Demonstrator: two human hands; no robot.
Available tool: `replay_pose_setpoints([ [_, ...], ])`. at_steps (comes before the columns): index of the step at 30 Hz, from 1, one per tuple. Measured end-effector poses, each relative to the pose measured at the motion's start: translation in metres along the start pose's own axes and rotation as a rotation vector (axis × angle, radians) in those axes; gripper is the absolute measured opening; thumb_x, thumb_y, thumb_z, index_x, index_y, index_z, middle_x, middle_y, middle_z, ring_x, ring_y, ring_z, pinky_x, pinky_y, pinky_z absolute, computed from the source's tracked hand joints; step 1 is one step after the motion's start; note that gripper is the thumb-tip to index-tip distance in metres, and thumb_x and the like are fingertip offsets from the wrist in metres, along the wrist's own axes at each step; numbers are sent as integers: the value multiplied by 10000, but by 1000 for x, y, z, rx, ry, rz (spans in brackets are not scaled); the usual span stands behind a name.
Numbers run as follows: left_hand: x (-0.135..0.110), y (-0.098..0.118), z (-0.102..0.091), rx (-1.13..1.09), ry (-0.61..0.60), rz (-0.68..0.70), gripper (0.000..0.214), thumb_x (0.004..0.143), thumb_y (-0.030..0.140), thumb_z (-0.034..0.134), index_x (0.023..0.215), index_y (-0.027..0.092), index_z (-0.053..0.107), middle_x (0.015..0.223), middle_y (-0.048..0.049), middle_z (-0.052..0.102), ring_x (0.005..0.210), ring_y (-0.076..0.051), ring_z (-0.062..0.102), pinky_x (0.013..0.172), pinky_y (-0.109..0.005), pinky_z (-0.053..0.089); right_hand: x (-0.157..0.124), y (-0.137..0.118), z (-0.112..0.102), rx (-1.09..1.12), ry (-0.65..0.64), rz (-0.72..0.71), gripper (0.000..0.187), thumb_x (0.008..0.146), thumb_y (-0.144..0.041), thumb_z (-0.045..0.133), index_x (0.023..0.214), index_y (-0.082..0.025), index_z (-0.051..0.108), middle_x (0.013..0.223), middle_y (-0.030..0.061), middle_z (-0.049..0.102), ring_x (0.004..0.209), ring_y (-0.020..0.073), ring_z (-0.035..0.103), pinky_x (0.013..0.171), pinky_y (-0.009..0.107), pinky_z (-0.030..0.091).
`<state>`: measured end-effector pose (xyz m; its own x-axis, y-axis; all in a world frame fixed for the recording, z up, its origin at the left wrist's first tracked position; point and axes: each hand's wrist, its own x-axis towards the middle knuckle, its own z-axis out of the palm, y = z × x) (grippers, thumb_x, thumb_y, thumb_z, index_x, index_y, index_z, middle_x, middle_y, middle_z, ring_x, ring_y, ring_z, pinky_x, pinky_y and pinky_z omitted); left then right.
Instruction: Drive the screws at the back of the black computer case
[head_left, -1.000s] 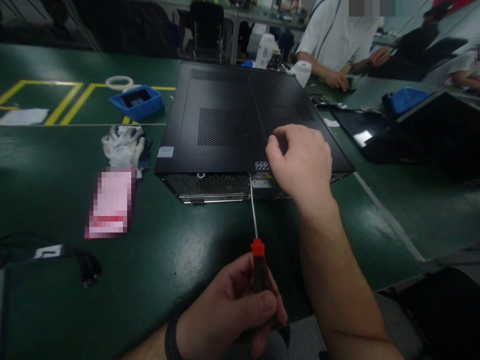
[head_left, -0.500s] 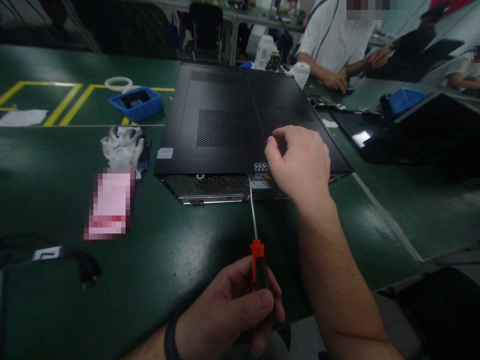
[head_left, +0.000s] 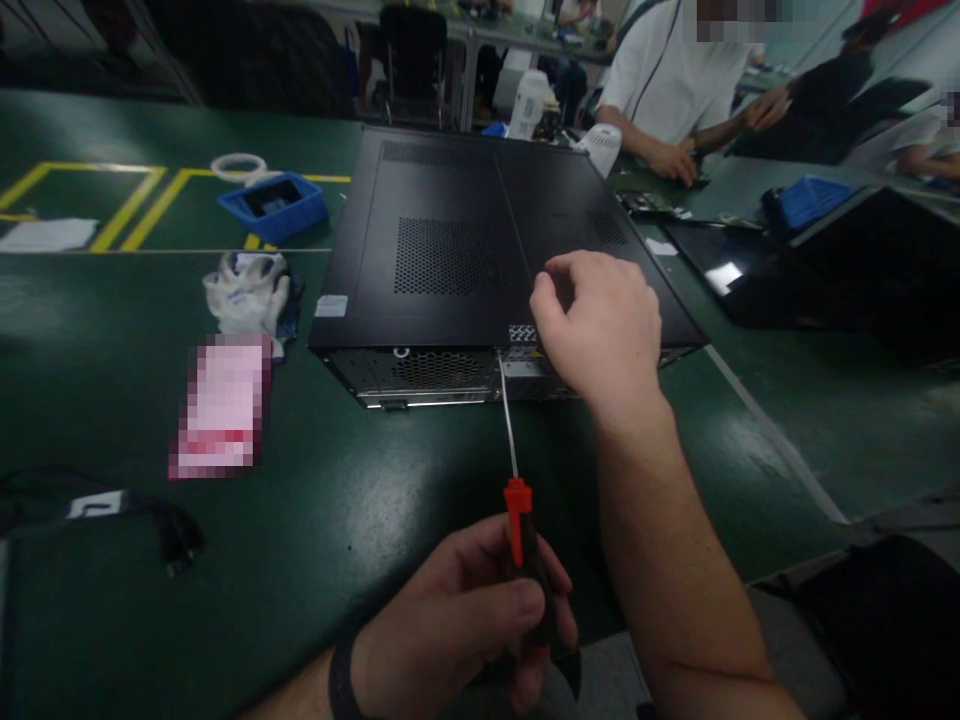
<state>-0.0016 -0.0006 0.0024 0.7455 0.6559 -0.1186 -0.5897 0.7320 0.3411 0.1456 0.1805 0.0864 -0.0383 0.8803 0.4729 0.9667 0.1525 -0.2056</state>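
A black computer case lies flat on the green table, its rear panel facing me. My left hand is closed round the red and black handle of a long screwdriver. The screwdriver's thin shaft runs up to the case's rear edge, and its tip touches the metal near the top rim. My right hand rests on the near right part of the case's top cover. Its fingers are curled and pressed against the cover.
White work gloves and a pink packet lie left of the case. A blue tray and a tape roll sit further back. A black cable lies at the near left. Other people sit at the far right beside another blue tray.
My left hand has turned slightly on the screwdriver handle. The case and my right hand have stayed in place.
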Motion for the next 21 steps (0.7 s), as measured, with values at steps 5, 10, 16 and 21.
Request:
replay_pose_setpoints([
  [5, 1, -4, -4, 54, -14, 49, 293, 903, 373, 774, 1046, 190, 595, 873, -30, 747, 465, -39, 581, 445, -130, 426, 0, 0, 0, -14, 4, -7, 346, 967, -377, 456, 1125, -212, 715, 1201, 137, 733, 1143, 346, 619, 951, 507, 483],
  [10, 1, 1, -1, 5, -28, 4, 317, 911, 383, 753, 1101, 146, 662, 886, -57, 747, 530, -59, 634, 501, -153, 474, 0, 0, -1, -31, -20, 2, 353, 977, -378, 465, 1156, -199, 710, 1218, 149, 728, 1173, 357, 621, 967, 521, 488],
  [16, 1, 0, 1, 16, 13, 16, 249, 909, 332, 765, 1050, 159, 655, 882, -39, 747, 523, -46, 633, 501, -140, 482, 1, 0, -2, -30, -21, -4, 345, 978, -379, 462, 1149, -207, 708, 1224, 149, 728, 1174, 365, 620, 968, 527, 487],
  [21, 3, -4, -2, 43, -3, 59, 262, 906, 342, 777, 1024, 177, 612, 853, -23, 746, 487, -34, 604, 472, -122, 464, 0, 0, -1, -22, -5, -11, 338, 976, -378, 453, 1134, -218, 705, 1212, 140, 728, 1153, 348, 618, 954, 509, 483],
])
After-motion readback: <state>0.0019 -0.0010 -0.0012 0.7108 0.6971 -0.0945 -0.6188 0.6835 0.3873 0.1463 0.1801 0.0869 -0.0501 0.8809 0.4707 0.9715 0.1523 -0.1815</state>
